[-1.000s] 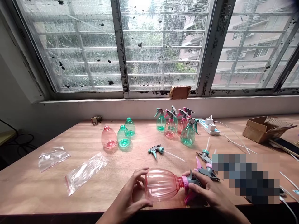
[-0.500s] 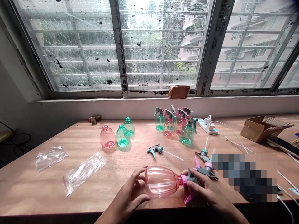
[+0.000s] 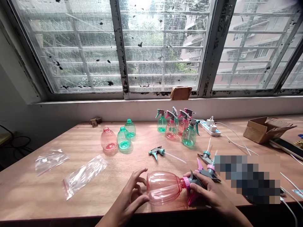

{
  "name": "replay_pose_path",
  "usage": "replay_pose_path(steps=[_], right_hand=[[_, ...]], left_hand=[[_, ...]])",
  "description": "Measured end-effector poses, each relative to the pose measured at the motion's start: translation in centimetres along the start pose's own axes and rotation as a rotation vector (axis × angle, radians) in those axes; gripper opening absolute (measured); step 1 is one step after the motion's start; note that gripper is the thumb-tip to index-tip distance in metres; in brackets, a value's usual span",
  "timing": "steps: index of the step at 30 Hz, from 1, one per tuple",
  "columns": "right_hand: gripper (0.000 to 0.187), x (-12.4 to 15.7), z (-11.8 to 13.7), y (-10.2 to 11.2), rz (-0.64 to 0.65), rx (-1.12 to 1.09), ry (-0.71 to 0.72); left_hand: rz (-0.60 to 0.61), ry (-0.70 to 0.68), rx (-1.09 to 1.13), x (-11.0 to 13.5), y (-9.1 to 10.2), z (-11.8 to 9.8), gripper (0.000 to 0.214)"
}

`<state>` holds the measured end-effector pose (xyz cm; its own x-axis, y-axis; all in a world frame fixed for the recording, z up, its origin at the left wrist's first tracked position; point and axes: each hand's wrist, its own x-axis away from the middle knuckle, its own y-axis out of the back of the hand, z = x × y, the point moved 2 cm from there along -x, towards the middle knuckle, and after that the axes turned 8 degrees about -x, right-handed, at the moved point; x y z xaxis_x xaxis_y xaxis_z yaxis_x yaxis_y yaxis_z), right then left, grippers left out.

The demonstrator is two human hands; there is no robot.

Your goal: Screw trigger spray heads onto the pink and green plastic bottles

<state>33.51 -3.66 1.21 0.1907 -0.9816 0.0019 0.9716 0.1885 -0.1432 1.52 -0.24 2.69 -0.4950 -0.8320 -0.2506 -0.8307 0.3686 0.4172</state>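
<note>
A clear pink spray bottle (image 3: 163, 188) lies sideways near the table's front edge, its base toward the left. My right hand (image 3: 208, 190) is wrapped round its grey and pink trigger sprayer (image 3: 193, 182) at the neck; the pink trigger hangs below. By the base, my left hand (image 3: 132, 194) has its fingers apart, the thumb close to the bottle; whether it touches I cannot tell. Beyond the bottle lies a loose grey and teal sprayer head (image 3: 156, 152) with its thin tube. More sprayer heads (image 3: 209, 170), with pink and teal parts, lie just past my right hand.
Three open bottles (image 3: 123, 138) stand at the back left. Several assembled spray bottles (image 3: 188, 135) stand at the back centre. Two plastic bags (image 3: 85, 176) lie at left. A power strip (image 3: 210, 128), a cardboard box (image 3: 262, 130) and white cables are at right. A blurred patch hides something at right.
The bottle's base has dipped slightly toward the front edge and the bottle looks turned a little. My left hand has moved slightly left, away from its base. The right hand keeps its grip.
</note>
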Motion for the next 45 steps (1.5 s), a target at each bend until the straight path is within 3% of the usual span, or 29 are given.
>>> replay_pose_path(steps=[3, 6, 11, 15, 20, 23, 28, 34, 38, 42, 45], right_hand=[[0.042, 0.0, -0.5, 0.1, -0.019, -0.063, 0.004], [0.046, 0.1, -0.6, 0.4, -0.049, -0.051, -0.009], [0.045, 0.1, 0.1, 0.8, -0.118, 0.153, 0.056], [0.047, -0.1, -0.2, 1.0, -0.158, 0.138, 0.073], [0.049, -0.2, -0.8, 1.0, -0.105, 0.033, 0.034], [0.047, -0.1, -0.7, 0.9, -0.133, 0.062, 0.044], [0.051, -0.1, -0.3, 0.8, -0.21, 0.102, 0.072], [0.055, -0.2, 0.1, 0.7, -0.204, 0.145, 0.038], [0.058, -0.2, -0.2, 0.5, -0.185, 0.095, -0.01], [0.057, -0.2, -0.1, 0.3, -0.224, 0.099, 0.018], [0.058, -0.2, 0.0, 0.3, -0.225, 0.119, 0.026]], left_hand=[[0.11, 0.042, -0.029, 0.0, -0.1, -0.3, 0.06], [0.139, 0.03, -0.019, 0.1, 0.0, -0.4, 0.06], [0.047, -0.14, -0.137, -0.1, -0.1, -0.2, 0.068], [-0.001, -0.216, -0.225, 0.0, 0.1, -0.3, 0.071], [-0.016, -0.186, -0.114, 0.3, 0.4, 0.0, 0.056], [-0.019, -0.116, -0.073, 0.0, 0.2, 0.3, 0.066], [0.109, 0.044, 0.008, -0.2, -0.4, 0.7, 0.077], [0.058, -0.099, -0.075, -0.3, -0.4, 0.4, 0.075], [0.086, -0.177, -0.139, -0.4, 0.0, -0.1, 0.074], [0.132, -0.109, -0.066, -0.2, 0.0, -0.3, 0.046], [0.129, -0.014, -0.022, -0.1, 0.0, -0.2, 0.063]])
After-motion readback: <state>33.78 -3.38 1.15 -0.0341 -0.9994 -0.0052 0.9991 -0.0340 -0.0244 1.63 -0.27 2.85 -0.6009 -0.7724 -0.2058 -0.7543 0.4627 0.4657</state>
